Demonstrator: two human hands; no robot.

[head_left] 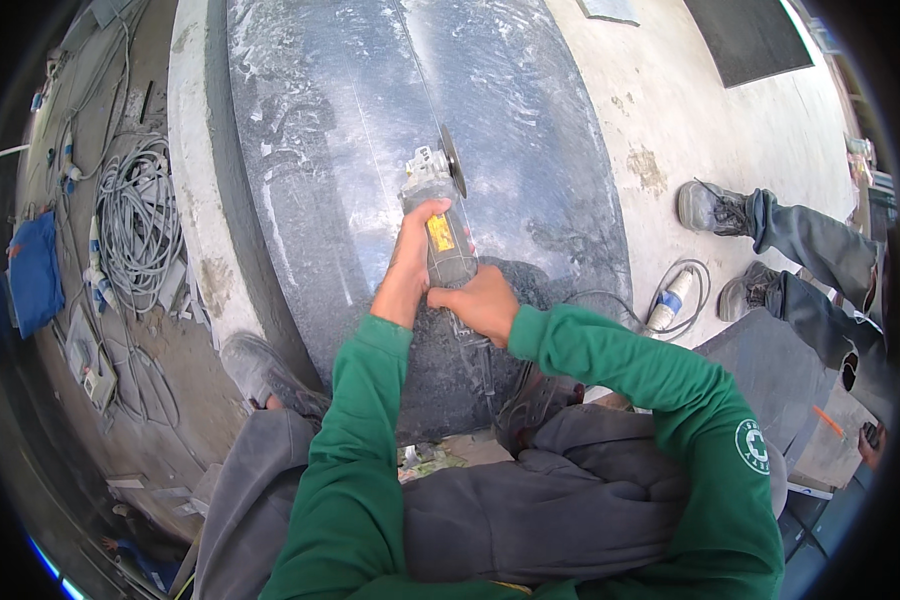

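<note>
An angle grinder (452, 235) with a dark body and a yellow label lies between my two hands, its metal gear head pointing away from me. Its thin cutting disc (454, 162) stands on edge at the right side of the head. My left hand (408, 250) wraps the body from the left, just behind the head. Around the rear of the body my right hand (482, 302) is closed. Below is a large dark stone slab (320, 130), dusted white. A thin straight line runs along it ahead of the disc; whether the disc touches the slab cannot be seen.
A coiled grey cable (140, 215) and a blue cloth-like piece (36, 270) lie left, beyond a pale concrete ledge (202, 120). To the right, a plug connector (672, 298) with a looped cord sits near another person's boots (715, 208). A dark square panel (748, 40) lies far right.
</note>
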